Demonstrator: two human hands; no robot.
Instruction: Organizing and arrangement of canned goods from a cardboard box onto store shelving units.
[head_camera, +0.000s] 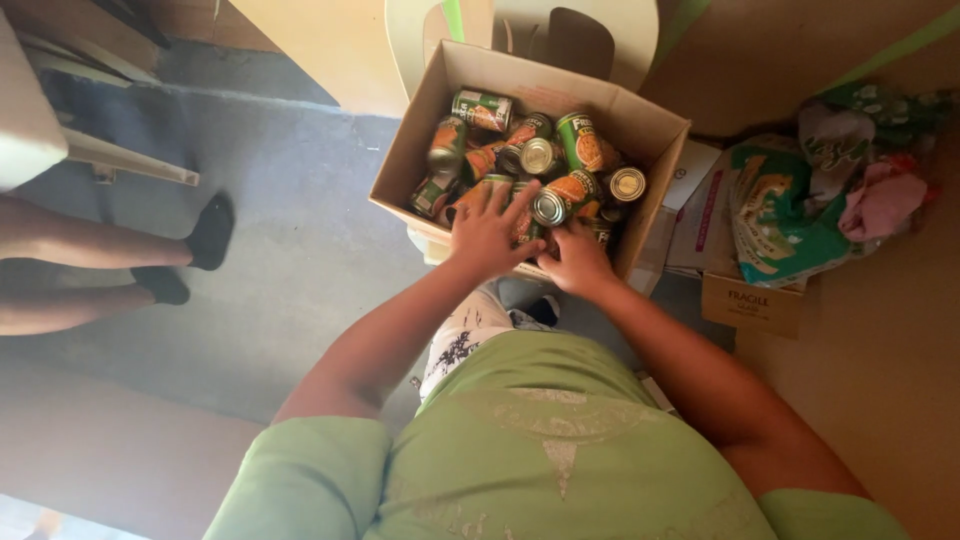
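Left hand (487, 235): fingers spread flat over the cans (540, 165) at the near edge of the box, holding none.
Right hand (578, 262): curled at the near rim beside the left; whether it grips a can cannot be told.
Cans: green and orange tins, heaped on their sides.
Box (655, 125): open cardboard, upper centre of frame.
Bags (800, 200): piled at right.
Legs (100, 265): another person's, left edge.

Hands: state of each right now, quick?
Left hand: open, fingers spread flat on the cans in the cardboard box.
Right hand: curled at the box's near edge; grip cannot be told.
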